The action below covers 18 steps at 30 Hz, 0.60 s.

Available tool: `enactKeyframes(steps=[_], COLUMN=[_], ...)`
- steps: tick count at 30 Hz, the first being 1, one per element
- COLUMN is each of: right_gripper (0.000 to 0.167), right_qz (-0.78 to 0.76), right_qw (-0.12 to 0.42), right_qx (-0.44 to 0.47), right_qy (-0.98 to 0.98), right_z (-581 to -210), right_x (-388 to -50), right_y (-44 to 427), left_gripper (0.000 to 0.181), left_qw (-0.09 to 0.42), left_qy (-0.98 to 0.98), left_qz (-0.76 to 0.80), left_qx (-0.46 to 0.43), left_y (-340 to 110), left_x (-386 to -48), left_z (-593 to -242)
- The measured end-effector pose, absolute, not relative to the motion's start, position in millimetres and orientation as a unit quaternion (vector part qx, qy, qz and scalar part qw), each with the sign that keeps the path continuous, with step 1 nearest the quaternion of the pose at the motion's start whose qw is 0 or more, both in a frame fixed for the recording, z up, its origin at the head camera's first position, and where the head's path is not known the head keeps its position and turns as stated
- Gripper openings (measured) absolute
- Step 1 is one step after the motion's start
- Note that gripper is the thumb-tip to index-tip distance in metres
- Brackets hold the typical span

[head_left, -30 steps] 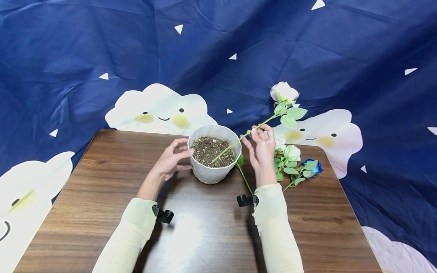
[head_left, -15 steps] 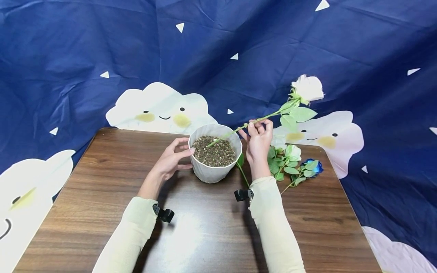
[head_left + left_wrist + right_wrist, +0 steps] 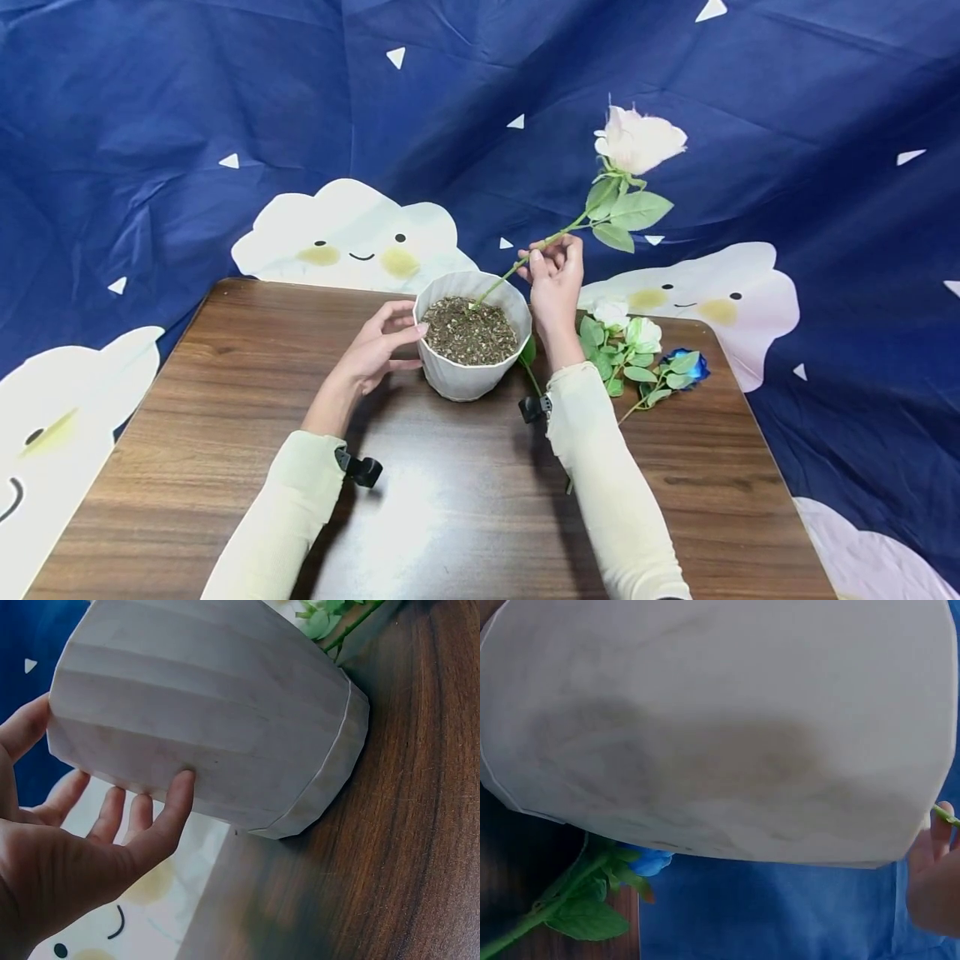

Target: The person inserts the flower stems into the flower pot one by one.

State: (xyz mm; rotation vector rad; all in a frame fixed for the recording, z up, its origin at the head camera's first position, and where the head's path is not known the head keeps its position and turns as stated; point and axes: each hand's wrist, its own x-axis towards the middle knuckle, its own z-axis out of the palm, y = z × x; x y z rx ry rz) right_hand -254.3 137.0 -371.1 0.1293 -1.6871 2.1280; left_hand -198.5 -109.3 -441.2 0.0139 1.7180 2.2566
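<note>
A pale grey-white flowerpot (image 3: 468, 383) with soil (image 3: 468, 333) in it stands on the table. My left hand (image 3: 375, 346) holds its left side, with the thumb at the rim; in the left wrist view, spread fingertips touch the faceted wall. Above the pot's right rim, my right hand (image 3: 555, 287) pinches the green stem of a white rose (image 3: 639, 140). The stem slants down leftward to the back of the soil, and its bloom leans up to the right. Only part of the right hand (image 3: 934, 889) shows past the pot in the right wrist view.
White roses (image 3: 643, 335) and a blue rose (image 3: 690, 367) lie right of the right wrist. A leafy green stem (image 3: 529, 354) lies behind the pot; the right wrist view shows a blue bloom (image 3: 649, 861) there. A cloud-print blue cloth (image 3: 450, 100) hangs behind the table (image 3: 225, 375).
My right hand has risen and shifted left with the white rose. The stem's lower end has gone from the front to the back of the soil. The left hand stays at the flowerpot.
</note>
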Motion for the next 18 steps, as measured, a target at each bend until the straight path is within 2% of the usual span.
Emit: enactKeyframes(steps=[10,18], right_gripper=[0.022,0.021], right_qz=[0.708,0.715], right_qw=[0.164,0.137], right_qx=[0.127,0.123], right_qy=[-0.676,-0.674], right_z=[-372,-378], right_x=[-269,-275], right_y=[133,124], left_gripper=[0.055,0.055], left_qw=[0.151,0.153], left_qy=[0.593,0.593], left_qz=[0.791,0.790], left_qx=[0.004,0.004], left_y=[-110,-110], left_x=[-200,-198], left_z=[-442,-442])
